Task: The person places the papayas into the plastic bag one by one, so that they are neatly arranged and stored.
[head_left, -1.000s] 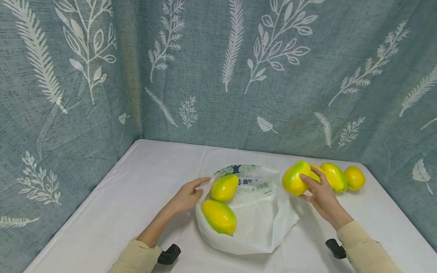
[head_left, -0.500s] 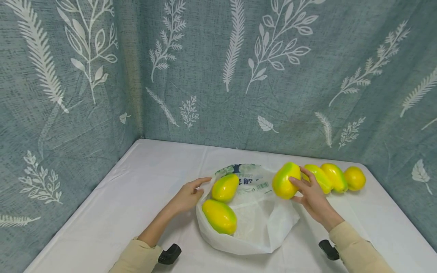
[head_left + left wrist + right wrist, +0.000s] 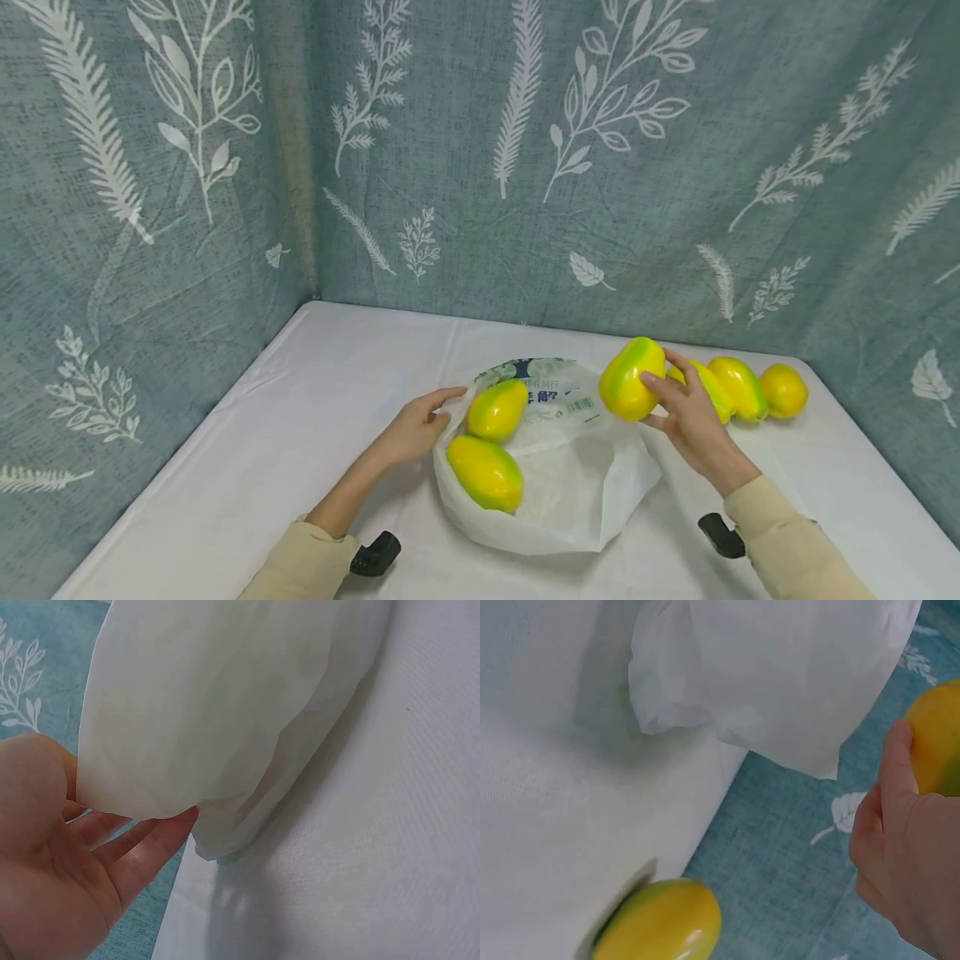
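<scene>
**Yellow-green fruit held aloft beside an open plastic bag**

The right hand point(image 3: 697, 421) grasps a yellow-green fruit point(image 3: 630, 383), thumb and fingers clamped on its right side. The fruit is raised near the right rim of a white printed bag point(image 3: 558, 508); the right wrist view shows a gap between the two. The left hand point(image 3: 408, 429) touches the bag's left rim, index finger extended; the plastic hides some fingertips, so whether thumb and fingers pinch it cannot be told. Inside the bag, along its left wall, lie an upper fruit point(image 3: 497, 411) and a lower fruit point(image 3: 486, 473). On the white-covered table point(image 3: 225, 467), beyond the right hand, stands a row: a partly hidden fruit point(image 3: 714, 393), an elongated fruit point(image 3: 737, 388) and a rounder yellow fruit point(image 3: 783, 390). A blue-green curtain point(image 3: 450, 167) with white leaf motifs forms the backdrop.
</scene>
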Motion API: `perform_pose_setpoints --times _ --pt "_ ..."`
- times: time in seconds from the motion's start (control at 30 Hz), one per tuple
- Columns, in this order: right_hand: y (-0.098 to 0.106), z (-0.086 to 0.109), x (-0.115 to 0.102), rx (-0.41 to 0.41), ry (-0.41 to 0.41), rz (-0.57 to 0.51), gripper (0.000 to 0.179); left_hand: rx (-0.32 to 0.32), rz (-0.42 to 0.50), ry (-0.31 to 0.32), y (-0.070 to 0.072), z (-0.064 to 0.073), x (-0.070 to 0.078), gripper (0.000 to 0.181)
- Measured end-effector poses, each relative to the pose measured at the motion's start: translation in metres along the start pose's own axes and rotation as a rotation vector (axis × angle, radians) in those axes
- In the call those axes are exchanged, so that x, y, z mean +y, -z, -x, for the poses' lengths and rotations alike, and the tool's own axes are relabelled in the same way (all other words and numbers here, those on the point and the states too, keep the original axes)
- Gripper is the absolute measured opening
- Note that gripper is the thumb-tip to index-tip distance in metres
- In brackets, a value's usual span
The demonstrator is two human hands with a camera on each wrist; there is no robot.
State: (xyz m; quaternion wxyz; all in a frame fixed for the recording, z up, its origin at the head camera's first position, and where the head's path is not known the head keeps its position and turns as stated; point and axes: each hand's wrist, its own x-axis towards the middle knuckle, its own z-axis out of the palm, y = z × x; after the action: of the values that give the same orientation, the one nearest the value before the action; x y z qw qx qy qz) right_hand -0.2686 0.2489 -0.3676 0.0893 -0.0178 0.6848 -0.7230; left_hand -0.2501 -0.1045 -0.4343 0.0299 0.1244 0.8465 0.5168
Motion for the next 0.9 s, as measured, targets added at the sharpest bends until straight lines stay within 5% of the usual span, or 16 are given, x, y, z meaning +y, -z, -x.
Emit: perform_pose_setpoints --times 0.47,0.9 --pt "-0.016 -0.006 0.004 -0.061 -0.025 0.021 0.073 -0.020 0.024 0.006 0.002 -0.003 0.002 0.043" --pt "-0.045 -0.014 0.018 -0.111 -0.137 0.114 0.077 -0.016 0.012 0.011 0.003 -0.003 0.004 0.042"
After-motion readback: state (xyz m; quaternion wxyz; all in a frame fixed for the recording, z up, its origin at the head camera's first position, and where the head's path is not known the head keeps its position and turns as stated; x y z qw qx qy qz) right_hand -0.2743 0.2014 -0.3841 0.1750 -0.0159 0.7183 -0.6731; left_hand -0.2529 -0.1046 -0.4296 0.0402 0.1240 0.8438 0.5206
